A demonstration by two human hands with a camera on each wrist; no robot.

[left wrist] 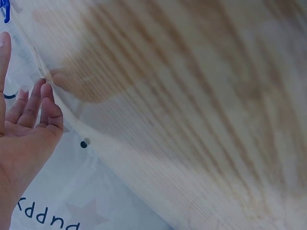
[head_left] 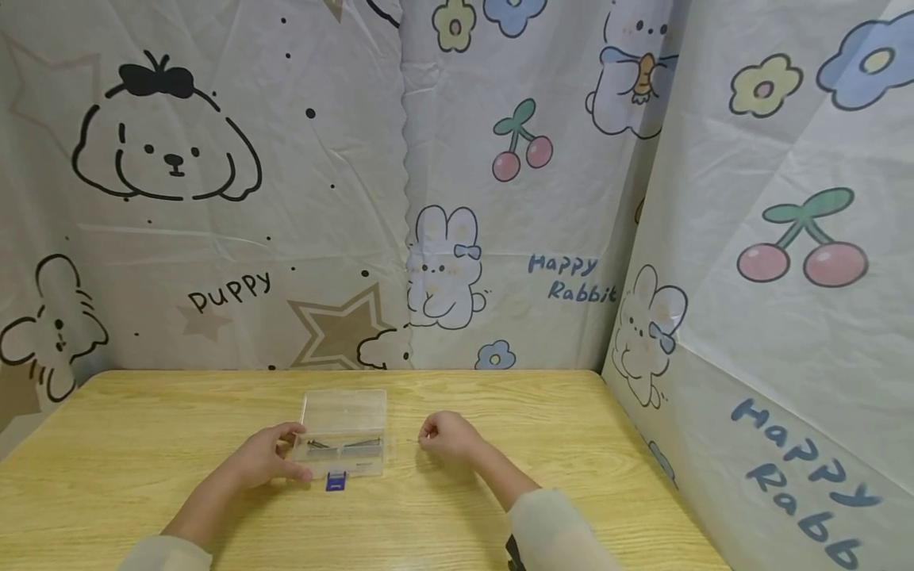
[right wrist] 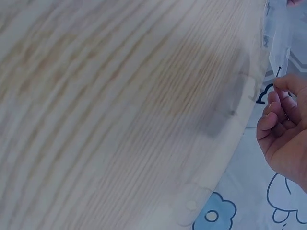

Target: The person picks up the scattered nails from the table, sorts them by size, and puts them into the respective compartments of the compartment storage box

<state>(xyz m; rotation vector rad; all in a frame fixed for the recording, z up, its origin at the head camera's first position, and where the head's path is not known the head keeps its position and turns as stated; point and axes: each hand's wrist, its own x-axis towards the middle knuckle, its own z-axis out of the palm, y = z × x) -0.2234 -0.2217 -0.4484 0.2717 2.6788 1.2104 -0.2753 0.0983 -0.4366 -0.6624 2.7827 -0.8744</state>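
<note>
A clear plastic box (head_left: 370, 468) stands on the table with its lid (head_left: 344, 410) raised at the back and a blue latch (head_left: 336, 481) at the front. Slim dark nail-like pieces (head_left: 362, 443) lie in its compartments. My left hand (head_left: 266, 457) holds the box's left end, thumb at the front corner and fingers at the back one. Just right of the box, my right hand (head_left: 448, 436) pinches one slim nail-like piece (right wrist: 279, 71) between thumb and forefinger. Its small dark head points toward the box in the right wrist view.
The wood-grain table (head_left: 493, 507) reaches back to a printed cloth (head_left: 343, 238) hung behind it. Another cloth panel (head_left: 785, 341) closes off the right side. In the left wrist view the blue latch (left wrist: 5, 10) shows at the top corner.
</note>
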